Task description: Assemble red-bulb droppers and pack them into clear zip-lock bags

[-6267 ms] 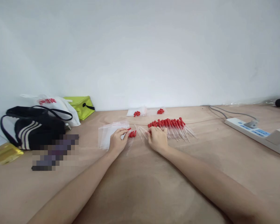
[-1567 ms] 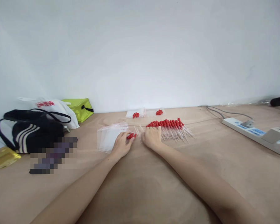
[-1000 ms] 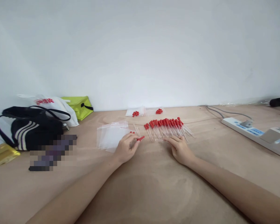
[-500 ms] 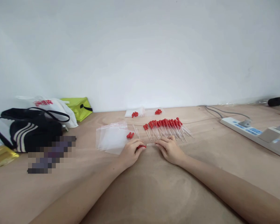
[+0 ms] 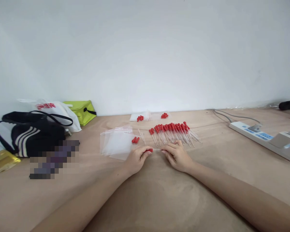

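My left hand (image 5: pixel 137 158) pinches a red rubber bulb (image 5: pixel 149 150) between thumb and fingers. The clear thin tube (image 5: pixel 157 149) spans the gap between my hands, one end at the bulb's mouth and the other in the fingers of my right hand (image 5: pixel 177 156). Just beyond my right hand lies a row of red-capped droppers (image 5: pixel 174 127), their clear tips pointing toward me. Two loose red bulbs (image 5: pixel 135 140) and a few bare tubes (image 5: pixel 141 135) are beyond my left hand, beside a stack of clear zip bags (image 5: pixel 117 140).
Farther back, more red bulbs (image 5: pixel 164 115) lie on small bags (image 5: pixel 133 116). To the left are a black bag (image 5: pixel 38 135), a white plastic bag (image 5: pixel 67 114), a green bag (image 5: pixel 81 111) and a yellow packet (image 5: pixel 3 161). A white power strip (image 5: pixel 251 131) lies right.
The gap between the red bulb and the clear tube has closed; they now meet. More of the bulb is at my left fingertips, and both hands have stayed nearly in place.
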`<state>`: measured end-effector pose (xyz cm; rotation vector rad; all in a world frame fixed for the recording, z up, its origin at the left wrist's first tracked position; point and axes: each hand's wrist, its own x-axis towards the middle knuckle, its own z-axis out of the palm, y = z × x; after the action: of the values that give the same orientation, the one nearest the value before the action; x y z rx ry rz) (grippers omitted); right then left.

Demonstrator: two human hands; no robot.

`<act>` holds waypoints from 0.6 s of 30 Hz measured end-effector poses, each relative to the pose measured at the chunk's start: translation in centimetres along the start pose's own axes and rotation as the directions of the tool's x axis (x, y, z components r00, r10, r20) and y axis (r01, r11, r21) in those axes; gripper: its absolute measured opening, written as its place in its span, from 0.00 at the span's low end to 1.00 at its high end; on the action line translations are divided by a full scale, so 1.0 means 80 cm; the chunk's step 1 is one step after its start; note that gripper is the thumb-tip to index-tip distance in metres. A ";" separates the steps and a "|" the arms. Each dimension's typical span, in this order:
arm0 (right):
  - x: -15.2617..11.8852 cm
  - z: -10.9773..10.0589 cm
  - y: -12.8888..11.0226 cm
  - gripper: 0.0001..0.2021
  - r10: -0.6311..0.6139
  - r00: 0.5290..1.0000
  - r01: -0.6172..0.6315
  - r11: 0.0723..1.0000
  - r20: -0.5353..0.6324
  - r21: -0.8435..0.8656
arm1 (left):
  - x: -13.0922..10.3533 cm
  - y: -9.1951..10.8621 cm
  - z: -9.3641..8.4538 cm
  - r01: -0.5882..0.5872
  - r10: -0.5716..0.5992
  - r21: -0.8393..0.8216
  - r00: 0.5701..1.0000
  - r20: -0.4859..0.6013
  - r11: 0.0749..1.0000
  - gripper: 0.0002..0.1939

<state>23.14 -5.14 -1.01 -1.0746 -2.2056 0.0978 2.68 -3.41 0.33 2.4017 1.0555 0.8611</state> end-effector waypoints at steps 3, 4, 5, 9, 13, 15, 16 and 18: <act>0.000 0.001 0.002 0.10 -0.010 1.000 0.010 1.000 0.005 -0.012 | 0.001 0.002 0.000 0.016 -0.016 0.000 1.000 -0.005 1.000 0.10; -0.001 0.001 0.003 0.11 -0.017 1.000 0.017 1.000 0.006 -0.014 | 0.000 0.002 0.001 0.015 -0.015 0.009 1.000 -0.011 1.000 0.09; -0.001 0.002 0.004 0.11 -0.025 1.000 0.025 1.000 0.008 -0.016 | 0.000 0.003 0.001 0.013 -0.012 0.019 1.000 -0.018 1.000 0.09; 0.001 0.002 0.009 0.12 -0.078 0.997 0.078 0.996 0.013 -0.036 | -0.001 0.009 0.002 -0.011 0.012 0.041 0.999 -0.033 0.999 0.07; 0.003 0.000 0.010 0.12 -0.138 0.990 0.140 0.987 0.035 -0.078 | -0.001 0.010 0.004 -0.060 0.058 0.058 0.998 0.031 0.997 0.08; 0.003 0.000 0.007 0.11 -0.132 0.991 0.136 0.982 0.037 -0.134 | -0.001 0.007 0.006 -0.079 0.077 0.085 0.997 0.033 0.993 0.08; 0.002 0.001 0.005 0.11 -0.123 0.992 0.126 0.977 0.029 -0.169 | -0.001 0.005 0.007 -0.091 0.089 0.102 0.996 0.019 0.991 0.08; 0.001 0.002 0.001 0.11 -0.112 0.994 0.112 0.967 0.010 -0.229 | -0.002 0.001 0.008 -0.121 0.124 0.136 0.992 -0.016 0.983 0.08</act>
<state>23.08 -5.01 -1.13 -1.0666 -2.3104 -0.2133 3.06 -3.63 -0.12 2.5978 1.0134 0.8878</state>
